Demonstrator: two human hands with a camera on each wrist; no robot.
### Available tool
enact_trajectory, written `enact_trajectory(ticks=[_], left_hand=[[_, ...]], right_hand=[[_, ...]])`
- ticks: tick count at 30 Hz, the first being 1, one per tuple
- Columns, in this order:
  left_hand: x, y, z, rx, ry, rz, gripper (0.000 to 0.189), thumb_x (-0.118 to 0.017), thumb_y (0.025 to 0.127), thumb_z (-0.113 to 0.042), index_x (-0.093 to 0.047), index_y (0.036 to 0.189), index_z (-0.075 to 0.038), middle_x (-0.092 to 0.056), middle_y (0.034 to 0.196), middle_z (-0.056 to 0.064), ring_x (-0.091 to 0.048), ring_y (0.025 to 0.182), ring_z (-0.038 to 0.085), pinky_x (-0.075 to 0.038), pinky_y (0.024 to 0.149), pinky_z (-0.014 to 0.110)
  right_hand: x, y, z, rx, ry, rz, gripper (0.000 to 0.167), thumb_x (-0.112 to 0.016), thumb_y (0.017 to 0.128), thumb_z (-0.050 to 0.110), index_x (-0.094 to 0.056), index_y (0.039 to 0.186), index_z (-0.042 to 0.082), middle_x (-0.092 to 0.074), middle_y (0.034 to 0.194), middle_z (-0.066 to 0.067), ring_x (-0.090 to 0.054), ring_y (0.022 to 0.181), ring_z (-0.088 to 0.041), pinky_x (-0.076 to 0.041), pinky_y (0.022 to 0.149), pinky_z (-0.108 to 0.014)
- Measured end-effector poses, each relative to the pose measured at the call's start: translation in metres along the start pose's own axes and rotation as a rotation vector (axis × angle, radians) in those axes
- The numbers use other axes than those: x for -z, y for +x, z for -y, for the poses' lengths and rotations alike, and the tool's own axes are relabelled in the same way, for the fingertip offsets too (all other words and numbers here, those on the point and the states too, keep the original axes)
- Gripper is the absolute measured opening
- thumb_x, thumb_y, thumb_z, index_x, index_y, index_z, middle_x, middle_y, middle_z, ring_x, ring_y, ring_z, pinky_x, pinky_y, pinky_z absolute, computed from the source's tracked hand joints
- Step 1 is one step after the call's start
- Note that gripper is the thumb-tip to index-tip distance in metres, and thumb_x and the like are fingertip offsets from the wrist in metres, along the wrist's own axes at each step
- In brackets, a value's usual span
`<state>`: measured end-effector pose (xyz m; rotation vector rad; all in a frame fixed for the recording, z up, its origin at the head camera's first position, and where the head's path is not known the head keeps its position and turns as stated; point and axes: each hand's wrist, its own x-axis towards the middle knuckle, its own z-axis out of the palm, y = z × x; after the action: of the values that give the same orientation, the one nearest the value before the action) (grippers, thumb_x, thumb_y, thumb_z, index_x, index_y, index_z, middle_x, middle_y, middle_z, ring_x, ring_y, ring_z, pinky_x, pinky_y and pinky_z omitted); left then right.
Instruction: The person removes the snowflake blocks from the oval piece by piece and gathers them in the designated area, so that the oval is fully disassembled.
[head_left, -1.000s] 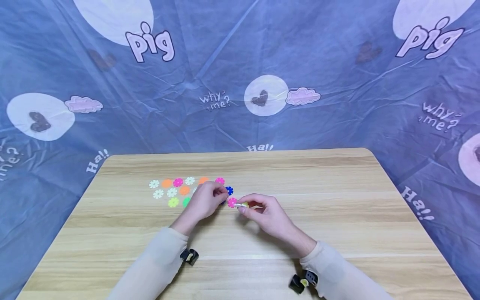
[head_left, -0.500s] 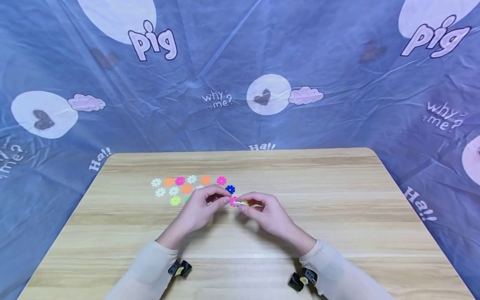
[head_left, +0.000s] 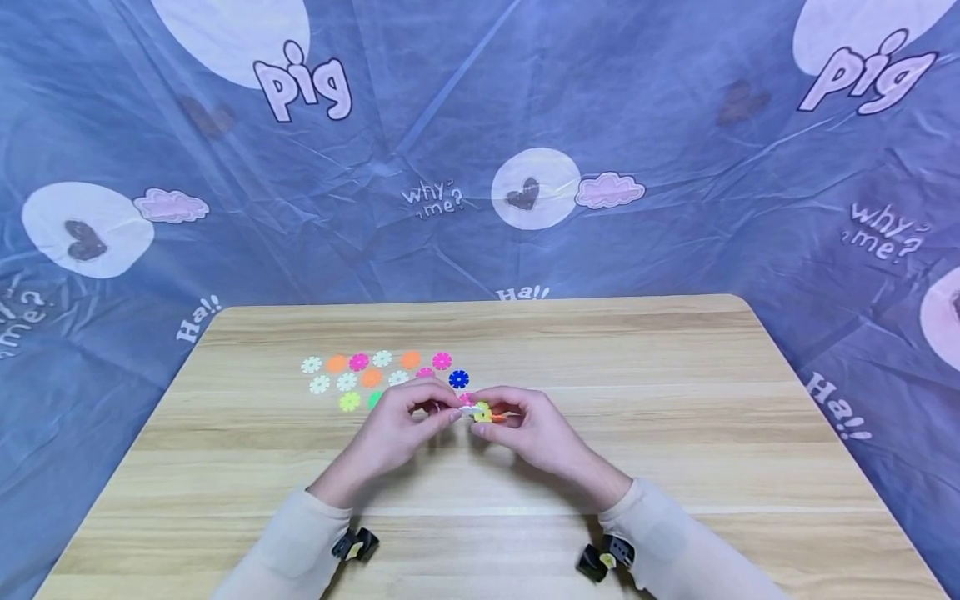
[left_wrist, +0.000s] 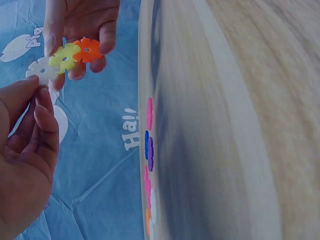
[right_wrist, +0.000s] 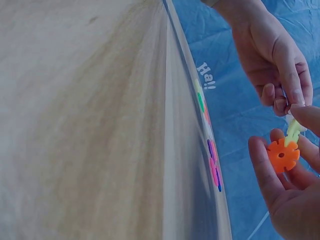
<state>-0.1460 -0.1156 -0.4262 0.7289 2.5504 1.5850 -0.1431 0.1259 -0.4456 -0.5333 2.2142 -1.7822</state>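
Observation:
Above the table, my left hand (head_left: pixel 397 421) pinches a notched white plastic disc (left_wrist: pixel 43 74) between thumb and index finger. That disc is joined to a yellow disc (left_wrist: pixel 67 51), which is joined to an orange disc (right_wrist: pixel 288 162), making a short chain. The thumb and fingers of my right hand (head_left: pixel 536 427) hold the chain at the yellow disc, with the orange one lying by its fingers. In the head view, a pink disc (head_left: pixel 464 399) on the table shows partly behind the hands. Discs under the left hand are hidden.
Loose notched discs lie on the wooden table (head_left: pixel 637 358) left of centre, among them a blue disc (head_left: pixel 459 379), a yellow-green disc (head_left: pixel 349 402) and several white, orange and pink ones. A blue printed cloth (head_left: pixel 450 100) hangs behind the table.
My left hand has drawn back from beside the blue disc and now pinches the white disc. The right hand has stayed nearly in place, and its chain has turned, showing more yellow and orange.

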Motion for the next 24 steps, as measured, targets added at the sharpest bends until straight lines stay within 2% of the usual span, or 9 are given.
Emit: enact_trajectory(ticks=[3,7,14,19,24], left_hand=[[0.0003,-0.001,0.0019,-0.004,0.006,-0.015,0.014,-0.079,0.097,-0.007,-0.081,0.108,-0.015,-0.078,0.109,-0.001,-0.069,0.094,0.01,-0.061,0.084,0.029],[0.0011,-0.0016,0.0049,-0.005,-0.009,-0.018,0.012,-0.077,0.098,-0.006,-0.079,0.109,-0.011,-0.078,0.11,0.004,-0.069,0.094,0.01,-0.061,0.087,0.029],[0.0001,-0.002,0.0037,0.017,-0.031,-0.004,0.012,-0.078,0.098,-0.009,-0.078,0.11,-0.013,-0.076,0.108,0.002,-0.066,0.089,0.011,-0.059,0.081,0.029],[-0.0021,-0.0021,0.0019,-0.012,0.001,-0.017,0.013,-0.08,0.098,-0.014,-0.081,0.111,-0.018,-0.077,0.107,-0.004,-0.065,0.089,0.011,-0.057,0.076,0.028],[-0.0032,-0.002,0.0029,-0.015,0.012,-0.028,0.014,-0.08,0.098,-0.015,-0.083,0.111,-0.018,-0.077,0.104,-0.005,-0.062,0.083,0.011,-0.055,0.069,0.026]], right_hand=[[0.0014,-0.0003,-0.0003,-0.013,0.015,0.007,0.049,-0.082,0.095,0.01,-0.067,0.139,-0.004,-0.072,0.133,-0.022,-0.075,0.114,-0.031,-0.063,0.093,-0.024],[0.0032,-0.0007,-0.0004,-0.012,-0.014,-0.007,0.049,-0.082,0.095,0.014,-0.068,0.138,-0.003,-0.073,0.132,-0.02,-0.076,0.112,-0.028,-0.062,0.092,-0.023],[0.0039,-0.0013,-0.0006,-0.004,-0.038,-0.018,0.045,-0.082,0.096,0.017,-0.071,0.137,0.001,-0.074,0.136,-0.015,-0.072,0.124,-0.031,-0.058,0.105,-0.026],[0.0034,-0.0018,0.0018,0.019,-0.034,-0.012,0.045,-0.083,0.095,0.018,-0.072,0.136,0.004,-0.075,0.134,-0.012,-0.075,0.114,-0.023,-0.061,0.097,-0.025],[0.0017,-0.0017,0.0043,0.038,-0.034,-0.013,0.043,-0.083,0.095,0.015,-0.073,0.135,0.006,-0.076,0.131,-0.011,-0.075,0.103,-0.017,-0.064,0.089,-0.027]])
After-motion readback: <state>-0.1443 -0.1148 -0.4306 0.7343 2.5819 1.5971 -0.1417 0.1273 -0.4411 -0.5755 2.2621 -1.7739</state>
